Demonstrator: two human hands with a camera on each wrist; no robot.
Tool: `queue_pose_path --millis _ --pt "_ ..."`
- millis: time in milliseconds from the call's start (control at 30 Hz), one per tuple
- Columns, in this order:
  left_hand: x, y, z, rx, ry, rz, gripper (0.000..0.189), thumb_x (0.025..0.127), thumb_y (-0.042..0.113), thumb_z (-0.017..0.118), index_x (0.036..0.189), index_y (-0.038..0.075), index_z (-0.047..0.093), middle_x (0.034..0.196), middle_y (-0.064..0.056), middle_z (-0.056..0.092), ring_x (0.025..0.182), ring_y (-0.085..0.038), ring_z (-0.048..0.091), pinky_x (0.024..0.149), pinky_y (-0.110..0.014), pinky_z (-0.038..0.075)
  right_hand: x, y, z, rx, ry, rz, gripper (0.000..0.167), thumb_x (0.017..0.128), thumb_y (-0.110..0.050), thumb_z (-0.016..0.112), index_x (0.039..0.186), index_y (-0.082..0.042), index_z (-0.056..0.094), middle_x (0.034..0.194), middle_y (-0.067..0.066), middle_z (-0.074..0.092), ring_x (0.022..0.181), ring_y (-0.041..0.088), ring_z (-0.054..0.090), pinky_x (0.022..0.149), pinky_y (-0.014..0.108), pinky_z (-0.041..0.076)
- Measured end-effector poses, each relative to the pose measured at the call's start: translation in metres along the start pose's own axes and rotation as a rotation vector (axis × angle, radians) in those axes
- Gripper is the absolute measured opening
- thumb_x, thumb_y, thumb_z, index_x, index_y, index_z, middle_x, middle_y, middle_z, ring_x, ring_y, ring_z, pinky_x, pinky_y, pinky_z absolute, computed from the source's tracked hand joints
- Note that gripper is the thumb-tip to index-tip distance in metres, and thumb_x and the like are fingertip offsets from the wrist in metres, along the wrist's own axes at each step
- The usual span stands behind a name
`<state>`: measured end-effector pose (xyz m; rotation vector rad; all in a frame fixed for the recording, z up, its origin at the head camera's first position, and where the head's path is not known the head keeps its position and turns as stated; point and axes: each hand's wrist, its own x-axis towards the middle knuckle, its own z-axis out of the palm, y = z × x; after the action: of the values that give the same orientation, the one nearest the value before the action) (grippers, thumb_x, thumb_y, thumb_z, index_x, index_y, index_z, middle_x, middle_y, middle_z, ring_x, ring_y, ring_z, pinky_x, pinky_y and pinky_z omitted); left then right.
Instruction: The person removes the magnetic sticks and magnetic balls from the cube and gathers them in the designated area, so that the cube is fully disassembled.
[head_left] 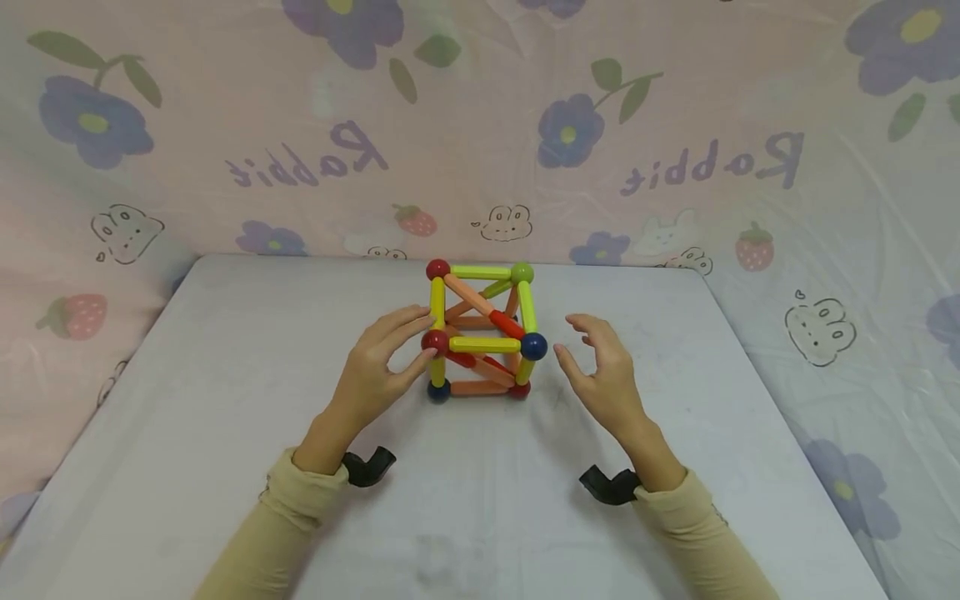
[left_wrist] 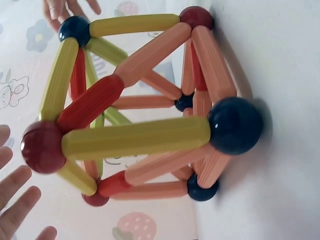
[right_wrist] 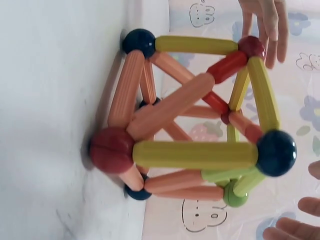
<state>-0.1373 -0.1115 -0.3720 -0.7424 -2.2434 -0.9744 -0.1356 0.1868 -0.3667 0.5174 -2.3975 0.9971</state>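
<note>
Flowered cloth (head_left: 465,100) hung behind a pale bench (head_left: 225,358), and toward the bench's far side stood a box-shaped frame (head_left: 486,344) of coloured sticks (head_left: 527,304) joined by balls (head_left: 522,273), upright, with diagonals (head_left: 468,295) bracing some of its faces. The left hand (head_left: 369,360) hovered at its near upper left corner, thumb (head_left: 416,365) and fingers (head_left: 407,328) loosely parted around a red ball (head_left: 435,342); whether they touched it I could not tell. The right hand (head_left: 609,373) held nothing, its fingers wide, just beside the blue ball (head_left: 533,346) at the near upper right corner. By my reading, the step in hand was either taking hold of the frame or letting it go. Lifting it would call for bringing both hands evenly inward onto those two balls, gently, since the joints could well pull apart
</note>
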Motion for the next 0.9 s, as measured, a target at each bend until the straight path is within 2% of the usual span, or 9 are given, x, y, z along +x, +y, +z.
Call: queue_pose_path --millis 300,533,733,900 --pt "0.004 0.002 0.023 -0.060 -0.085 0.091 0.048 0.076 0.006 0.079 0.122 0.002 0.065 0.130 -0.016 0.062 0.131 -0.034 0.050 0.109 -0.053 0.041 -0.001 -0.015 0.014 0.007 -0.044 -0.053 0.044 0.080 -0.009 0.076 0.120 0.002 0.059 0.117 0.018 0.057 0.103 0.029 0.059 0.083 0.045 0.057" --pt "0.007 0.002 0.031 -0.037 -0.125 0.101 0.045 0.078 0.007 0.079 0.121 0.003 0.065 0.130 -0.014 0.064 0.129 -0.034 0.053 0.110 -0.056 0.039 0.001 -0.020 0.027 -0.021 -0.055 -0.046 0.043 0.080 -0.008 0.077 0.118 0.002 0.060 0.115 0.017 0.056 0.097 0.026 0.062 0.080 0.039 0.058" --pt "0.006 0.001 0.033 -0.015 -0.109 0.146 0.035 0.079 -0.002 0.074 0.114 0.000 0.069 0.117 -0.016 0.067 0.117 -0.031 0.060 0.106 -0.053 0.043 0.003 -0.021 0.032 -0.035 -0.034 -0.045 0.039 0.077 -0.003 0.078 0.112 0.004 0.064 0.111 0.018 0.054 0.094 0.026 0.062 0.078 0.039 0.058" --pt "0.005 -0.001 0.032 -0.041 -0.089 0.166 0.030 0.082 -0.005 0.070 0.112 -0.001 0.069 0.111 -0.015 0.066 0.109 -0.026 0.060 0.100 -0.043 0.051 0.006 -0.021 0.034 -0.025 -0.026 -0.099 0.035 0.075 -0.002 0.080 0.106 0.005 0.066 0.107 0.018 0.054 0.094 0.028 0.062 0.082 0.040 0.058"
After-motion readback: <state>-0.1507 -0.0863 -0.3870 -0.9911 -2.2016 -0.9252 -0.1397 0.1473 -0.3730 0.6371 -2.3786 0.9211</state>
